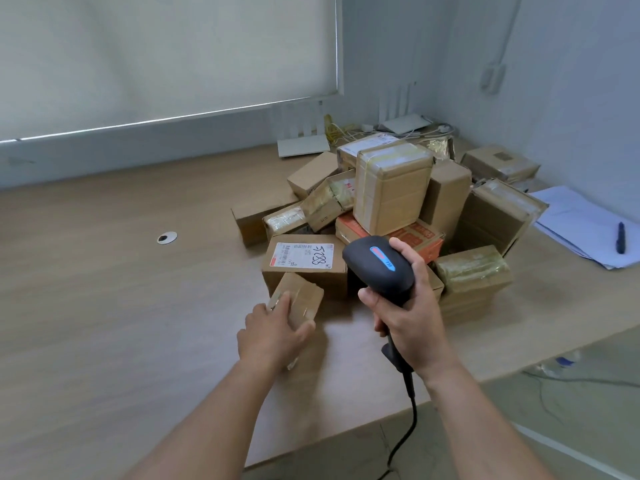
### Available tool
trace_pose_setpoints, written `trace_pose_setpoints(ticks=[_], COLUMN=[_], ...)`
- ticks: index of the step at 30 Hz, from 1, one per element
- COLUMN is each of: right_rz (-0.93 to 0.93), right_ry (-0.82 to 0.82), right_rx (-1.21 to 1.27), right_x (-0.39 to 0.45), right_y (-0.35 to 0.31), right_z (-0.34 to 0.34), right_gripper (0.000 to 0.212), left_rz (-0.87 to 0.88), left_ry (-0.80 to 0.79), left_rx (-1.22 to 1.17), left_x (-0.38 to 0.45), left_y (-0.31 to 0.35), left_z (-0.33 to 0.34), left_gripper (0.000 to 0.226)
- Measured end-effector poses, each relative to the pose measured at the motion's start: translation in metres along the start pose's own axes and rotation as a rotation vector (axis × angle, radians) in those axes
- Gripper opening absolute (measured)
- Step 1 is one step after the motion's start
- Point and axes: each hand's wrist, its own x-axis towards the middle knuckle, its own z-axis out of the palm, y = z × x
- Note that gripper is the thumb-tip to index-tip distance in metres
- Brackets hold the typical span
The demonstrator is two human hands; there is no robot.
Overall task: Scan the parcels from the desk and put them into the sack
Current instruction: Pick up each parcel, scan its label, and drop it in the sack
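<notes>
A heap of several brown cardboard parcels [391,192] lies on the wooden desk [121,289]. My left hand [273,334] grips a small brown parcel [304,296] at the heap's near edge, fingers on its left side and thumb on its right. Just behind it lies a parcel with a white label [303,256] marked 5188. My right hand [412,313] grips the handle of a black barcode scanner [379,268], whose head points toward the heap. No sack is in view.
White papers with a blue pen [621,238] lie at the desk's right. White routers [303,147] and cables sit at the back by the wall. A round cable hole [167,238] is in the desk. The scanner's cord [408,420] hangs over the front edge.
</notes>
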Motion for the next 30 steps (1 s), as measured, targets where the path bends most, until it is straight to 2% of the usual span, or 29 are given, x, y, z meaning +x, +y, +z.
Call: trace_pose_setpoints(ticks=[2,3,6,9,13,15,20,26,30], right_rz=[0.005,0.008,0.007,0.011,0.023,0.031,0.069,0.129,0.137], right_ry=[0.007,0.011,0.017,0.005,-0.002,-0.022,-0.097,-0.203,-0.260], right_rx=[-0.004,-0.008,-0.019,-0.025,-0.025,-0.018,0.010,0.088,0.139], right_x=[-0.001,-0.001,-0.004,-0.005,-0.003,-0.002,-0.002,-0.003,-0.005], right_y=[0.000,0.000,0.000,0.000,-0.002,-0.004,-0.008,-0.002,-0.002], right_z=[-0.001,-0.002,-0.004,-0.004,0.000,0.004,0.017,0.037,0.052], right_gripper=[0.074,0.074,0.075,0.075,0.074,0.074,0.073,0.072,0.070], left_rz=[-0.014,-0.021,-0.037,-0.098,-0.127,-0.157,-0.110,-0.069,-0.046], left_ry=[0.020,0.036,0.061,0.014,-0.086,-0.122,-0.115,0.087,0.165], left_rx=[0.123,0.173,0.197,-0.056,-0.801,-0.985,-1.161,-1.199,-1.227], left_x=[0.001,0.002,0.005,0.008,0.011,0.009,0.006,0.003,0.003], left_y=[0.002,0.001,-0.001,-0.004,-0.016,-0.022,-0.039,-0.051,-0.057], left_z=[0.002,0.003,0.000,-0.008,-0.012,-0.013,-0.016,-0.037,-0.049], left_gripper=[0.085,0.088,0.080,0.076,0.093,0.100,0.099,0.115,0.125])
